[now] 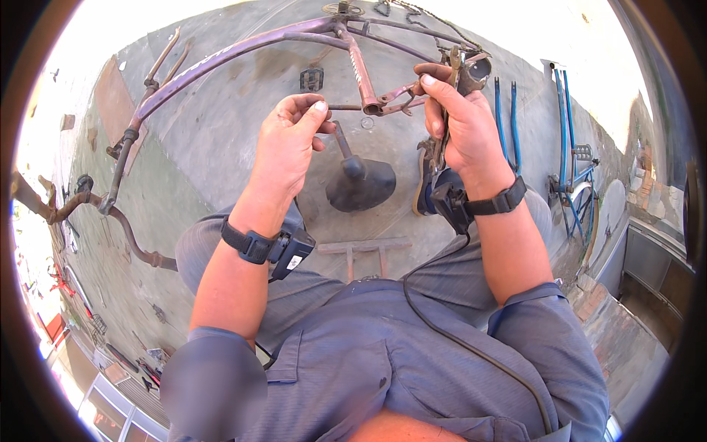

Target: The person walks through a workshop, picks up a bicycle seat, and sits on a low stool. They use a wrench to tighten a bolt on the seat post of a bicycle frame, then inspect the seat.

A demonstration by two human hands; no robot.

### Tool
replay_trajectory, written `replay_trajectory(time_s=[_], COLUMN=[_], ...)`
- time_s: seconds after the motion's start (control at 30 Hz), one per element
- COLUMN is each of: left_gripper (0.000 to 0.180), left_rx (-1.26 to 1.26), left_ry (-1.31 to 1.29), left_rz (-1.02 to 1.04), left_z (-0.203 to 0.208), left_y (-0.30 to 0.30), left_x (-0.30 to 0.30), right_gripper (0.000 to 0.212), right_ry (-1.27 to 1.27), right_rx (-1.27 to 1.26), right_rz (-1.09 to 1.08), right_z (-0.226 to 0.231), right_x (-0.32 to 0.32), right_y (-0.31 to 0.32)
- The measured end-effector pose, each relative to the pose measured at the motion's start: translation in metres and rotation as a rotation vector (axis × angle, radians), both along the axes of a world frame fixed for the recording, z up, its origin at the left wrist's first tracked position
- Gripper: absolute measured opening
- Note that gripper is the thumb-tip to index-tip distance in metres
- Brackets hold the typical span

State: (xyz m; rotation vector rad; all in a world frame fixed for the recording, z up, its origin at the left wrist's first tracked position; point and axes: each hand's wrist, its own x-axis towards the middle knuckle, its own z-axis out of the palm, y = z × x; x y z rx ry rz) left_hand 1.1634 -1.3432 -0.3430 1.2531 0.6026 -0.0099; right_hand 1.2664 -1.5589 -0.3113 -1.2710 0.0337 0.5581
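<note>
My left grip (289, 140) is pinched on one end of a thin dark rod (345, 107); its other end reaches the open end of the seat tube (359, 72), though I cannot tell whether it goes in. My right grip (468, 125) is clamped around a long, rusty tool (440, 144), tilted, its head rising past my fingers. Between and above both grips stretches the purple bicycle frame (221, 62), the seat tube's end pointing down toward me. Just below my left grip, a black saddle (361, 186) lies on the floor (243, 140) with its post angled up toward my fingers. A black pedal (311, 79) sits just above that grip. Well out to its left curve rusty handlebars (125, 225); right of my right grip lie a blue fork (515, 125) and, farther, a blue frame (565, 140).
</note>
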Motion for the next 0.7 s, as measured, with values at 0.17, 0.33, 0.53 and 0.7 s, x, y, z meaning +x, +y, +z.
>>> replay_trajectory(time_s=[0.17, 0.33, 0.53, 0.7], left_gripper=[0.027, 0.028, 0.028, 0.026], left_rx=[0.135, 0.253, 0.206, 0.124], left_ry=[0.012, -0.002, -0.050, -0.094], left_rz=[-0.037, -0.090, -0.110, -0.129], left_z=[-0.008, -0.015, -0.021, -0.024], left_y=[-0.006, -0.014, -0.024, -0.028], left_x=[0.008, 0.022, 0.035, 0.043], right_gripper=[0.024, 0.026, 0.027, 0.028], right_ry=[0.007, 0.014, 0.022, 0.035], right_rx=[0.035, 0.065, 0.093, 0.105], right_rz=[-0.047, -0.063, -0.086, -0.098], right_z=[0.003, 0.010, 0.013, 0.014], right_x=[0.000, 0.000, 0.008, 0.016], right_y=[-0.008, -0.015, -0.021, -0.024])
